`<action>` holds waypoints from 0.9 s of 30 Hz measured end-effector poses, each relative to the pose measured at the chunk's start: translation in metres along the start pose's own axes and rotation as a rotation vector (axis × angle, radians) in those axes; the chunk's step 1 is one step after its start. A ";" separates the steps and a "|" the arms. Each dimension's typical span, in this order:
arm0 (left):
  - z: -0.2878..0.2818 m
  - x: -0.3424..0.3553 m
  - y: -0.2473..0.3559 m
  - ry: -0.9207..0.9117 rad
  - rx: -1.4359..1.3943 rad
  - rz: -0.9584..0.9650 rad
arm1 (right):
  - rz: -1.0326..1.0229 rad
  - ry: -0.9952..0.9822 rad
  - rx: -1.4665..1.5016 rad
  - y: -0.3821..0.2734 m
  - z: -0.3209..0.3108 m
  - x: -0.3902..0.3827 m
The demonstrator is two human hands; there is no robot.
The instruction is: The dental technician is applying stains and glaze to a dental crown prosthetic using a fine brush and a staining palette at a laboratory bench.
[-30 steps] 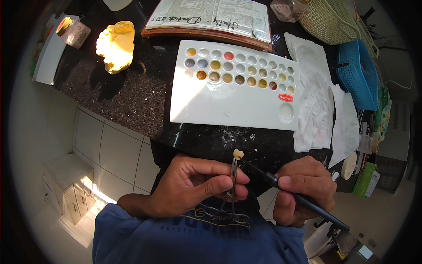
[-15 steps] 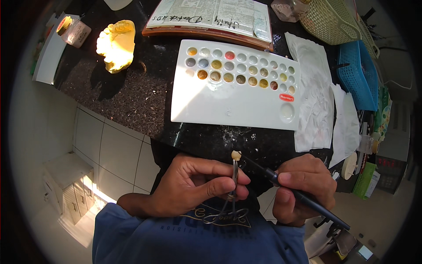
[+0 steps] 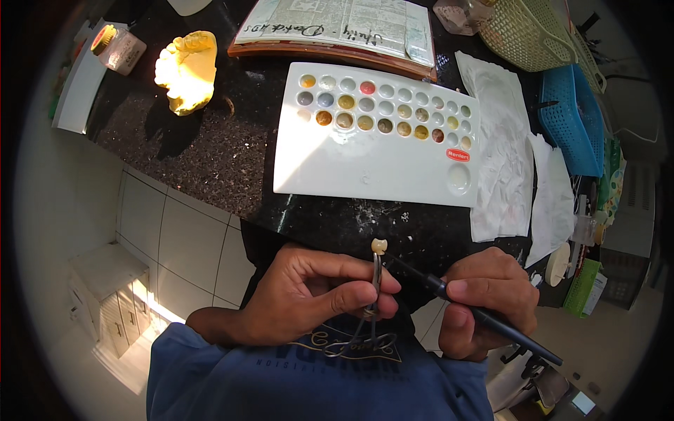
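Observation:
My left hand (image 3: 316, 288) is closed on metal scissor-like forceps (image 3: 374, 288), held upright with a small cream tooth-shaped piece (image 3: 379, 246) in their tips. My right hand (image 3: 491, 295) grips a long dark-handled brush (image 3: 484, 316), its fine tip pointing at the cream piece, just beside it; whether they touch I cannot tell. Beyond my hands lies a white palette (image 3: 365, 168) with several wells of coloured paste in yellow, brown, red, grey and blue.
A dark speckled counter (image 3: 210, 175) holds a yellow dental cast (image 3: 186, 74), lidded jar (image 3: 123, 54), papers on a thick stack (image 3: 337, 31), crumpled white tissues (image 3: 498, 168), blue plastic basket (image 3: 569, 126), cream basket (image 3: 523, 35) and green box (image 3: 583, 288). A small cabinet (image 3: 112, 302) stands at lower left.
The cream piece in the forceps has turned slightly and shifted a little. The brush in my right hand has moved very slightly; both hands keep their grips.

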State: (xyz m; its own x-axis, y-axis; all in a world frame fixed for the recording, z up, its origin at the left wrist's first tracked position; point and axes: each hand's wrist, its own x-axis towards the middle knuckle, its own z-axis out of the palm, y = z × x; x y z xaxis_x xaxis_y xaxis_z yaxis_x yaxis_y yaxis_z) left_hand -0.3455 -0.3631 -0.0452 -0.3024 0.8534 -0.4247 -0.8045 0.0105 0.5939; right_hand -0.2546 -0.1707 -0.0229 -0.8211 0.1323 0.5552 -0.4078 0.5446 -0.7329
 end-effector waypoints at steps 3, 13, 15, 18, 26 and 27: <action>0.000 0.001 -0.001 -0.007 0.011 0.011 | -0.012 0.014 0.001 0.000 0.001 0.000; -0.002 0.001 -0.001 -0.034 -0.030 -0.019 | 0.025 0.264 -0.076 -0.002 -0.011 -0.007; -0.002 0.001 -0.001 -0.034 -0.065 -0.027 | 0.085 0.325 -0.319 0.000 -0.016 -0.001; -0.005 0.000 -0.005 -0.041 -0.063 -0.001 | 0.230 0.402 -0.339 0.003 -0.010 0.006; -0.005 0.002 -0.002 -0.050 -0.042 -0.013 | 0.295 0.374 -0.377 0.007 -0.008 0.007; -0.005 0.001 -0.001 -0.047 -0.042 -0.015 | 0.296 0.373 -0.377 0.007 -0.007 0.007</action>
State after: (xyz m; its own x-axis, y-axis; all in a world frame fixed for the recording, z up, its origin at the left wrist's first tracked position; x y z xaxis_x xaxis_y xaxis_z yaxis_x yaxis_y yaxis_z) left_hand -0.3472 -0.3645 -0.0499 -0.2662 0.8770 -0.3999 -0.8298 0.0026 0.5580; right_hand -0.2606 -0.1600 -0.0210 -0.6547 0.5675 0.4993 0.0421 0.6869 -0.7255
